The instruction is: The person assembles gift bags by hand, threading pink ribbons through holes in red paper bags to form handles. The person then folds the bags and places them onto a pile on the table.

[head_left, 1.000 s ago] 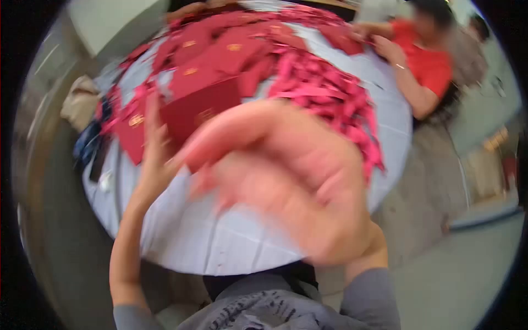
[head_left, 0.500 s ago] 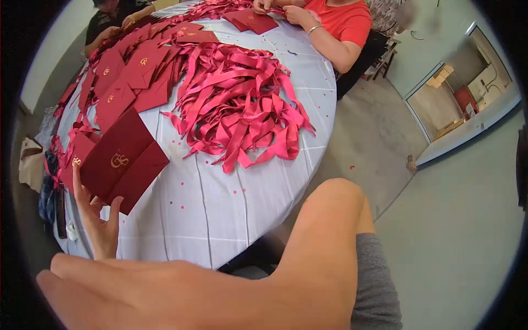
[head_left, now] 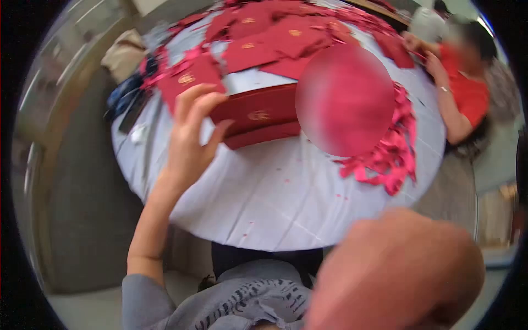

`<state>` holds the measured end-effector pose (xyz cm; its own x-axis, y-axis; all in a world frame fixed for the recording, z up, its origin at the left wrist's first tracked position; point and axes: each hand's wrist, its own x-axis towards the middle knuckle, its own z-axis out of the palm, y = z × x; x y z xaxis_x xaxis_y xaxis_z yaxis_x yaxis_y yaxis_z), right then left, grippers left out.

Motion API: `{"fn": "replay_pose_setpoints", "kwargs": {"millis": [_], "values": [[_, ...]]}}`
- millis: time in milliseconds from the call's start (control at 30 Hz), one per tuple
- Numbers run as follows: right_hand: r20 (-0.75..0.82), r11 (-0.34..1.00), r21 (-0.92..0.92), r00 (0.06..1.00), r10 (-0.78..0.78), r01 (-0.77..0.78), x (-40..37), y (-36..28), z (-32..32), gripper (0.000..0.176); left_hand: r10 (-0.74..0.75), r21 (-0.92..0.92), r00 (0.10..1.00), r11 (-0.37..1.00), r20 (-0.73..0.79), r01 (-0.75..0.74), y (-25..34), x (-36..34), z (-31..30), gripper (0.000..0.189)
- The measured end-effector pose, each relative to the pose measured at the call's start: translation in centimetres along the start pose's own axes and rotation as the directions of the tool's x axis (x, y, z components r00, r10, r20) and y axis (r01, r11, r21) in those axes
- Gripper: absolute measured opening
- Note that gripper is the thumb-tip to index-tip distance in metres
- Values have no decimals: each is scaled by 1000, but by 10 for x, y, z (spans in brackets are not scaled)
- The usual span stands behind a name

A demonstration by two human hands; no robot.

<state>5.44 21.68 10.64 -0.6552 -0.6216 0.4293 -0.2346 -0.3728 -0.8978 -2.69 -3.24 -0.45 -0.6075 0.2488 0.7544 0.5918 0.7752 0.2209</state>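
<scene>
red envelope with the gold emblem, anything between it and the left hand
Nothing visible. The fingers of the left hand touch the left end of the red envelope; whether they grip it cannot be told. The right hand is a blur near the camera, low right, with only bare table between it and the envelope.

the dark red folded card envelope [head_left: 256, 113] looks like smooth, matt paper stock, and its gold stamped emblem is faintly shiny. the pale cloth table cover [head_left: 275, 192] is matt fabric with soft creases. the heap of pink-red ribbons [head_left: 385, 159] shows a satiny sheen. the grey printed sleeve [head_left: 140, 297] looks like soft knit cloth.
</scene>
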Motion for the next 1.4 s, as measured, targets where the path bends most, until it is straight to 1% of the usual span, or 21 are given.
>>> {"fn": "replay_pose_setpoints", "kwargs": {"millis": [100,300,333,367,400,433,467,500,567,600,633,667,733,767,900,1033,1100,1167,1300,1367,1400], "values": [[150,999,-11,988,43,-42,10,2,-11,13,-15,-16,1000,1000,14,15,-1,6,4,31],[305,990,-107,944,125,-96,13,0,-13,14,35,35,999,999,5,-35,-4,10,7,36],[259,904,359,955,144,-234,6,10,-5,18,18,26,1000,999,2,-18,-5,10,8,36],[230,601,742,954,190,-299,0,17,-1,23,1,17,1000,1000,-1,-1,-4,10,9,36],[243,599,739,951,190,-308,1,9,-3,23,-16,15,1000,1000,-6,16,-4,11,10,35],[236,978,117,962,139,-170,2,-7,-7,27,-23,20,1000,1000,-13,23,-5,12,13,35],[269,822,-563,959,88,82,2,-16,-10,32,-19,-27,1000,999,-19,19,-7,13,15,34],[282,822,-563,956,87,91,0,-7,-13,32,-14,-70,1000,997,-27,12,-8,14,16,33],[121,915,-366,984,-132,168,-3,18,-18,9,-2,-56,997,998,-72,-2,-10,14,20,32],[22,641,-736,953,-302,220,9,22,-2,14,15,-53,994,998,-104,-20,-9,13,22,32],[-99,528,-839,918,-385,131,17,42,-8,29,3,-43,994,999,-113,-8,-8,13,22,33],[-127,514,-846,882,-453,142,30,65,-23,33,3,-52,993,999,-117,-9,-6,13,20,33],[-89,322,-946,920,-382,41,51,88,-49,33,13,121,996,993,-90,-2,-2,14,16,38],[4,210,-973,918,-396,95,60,104,-63,33,27,153,993,988,-114,-9,0,14,17,39],[148,11,-986,906,-397,165,81,141,-80,36,58,176,997,983,-58,-47,2,16,14,37],[180,-7,-980,872,-456,199,79,155,-83,33,67,184,998,980,8,-68,-4,20,7,35],[187,-5,-978,858,-478,210,76,157,-82,28,-39,91,997,995,60,33,-3,21,3,34],[162,34,-978,852,-498,206,71,155,-81,24,-9,97,999,995,45,4,-6,25,-3,30],[135,68,-977,831,-539,202,66,153,-80,20,47,72,980,996,193,-62,-13,30,-15,21],[116,73,-980,837,-534,183,65,150,-80,20,-125,-129,952,978,279,166,-15,30,-17,18],[96,130,-972,840,-534,194,64,148,-81,20,-96,-110,951,985,293,133,-14,34,-18,18]]}}
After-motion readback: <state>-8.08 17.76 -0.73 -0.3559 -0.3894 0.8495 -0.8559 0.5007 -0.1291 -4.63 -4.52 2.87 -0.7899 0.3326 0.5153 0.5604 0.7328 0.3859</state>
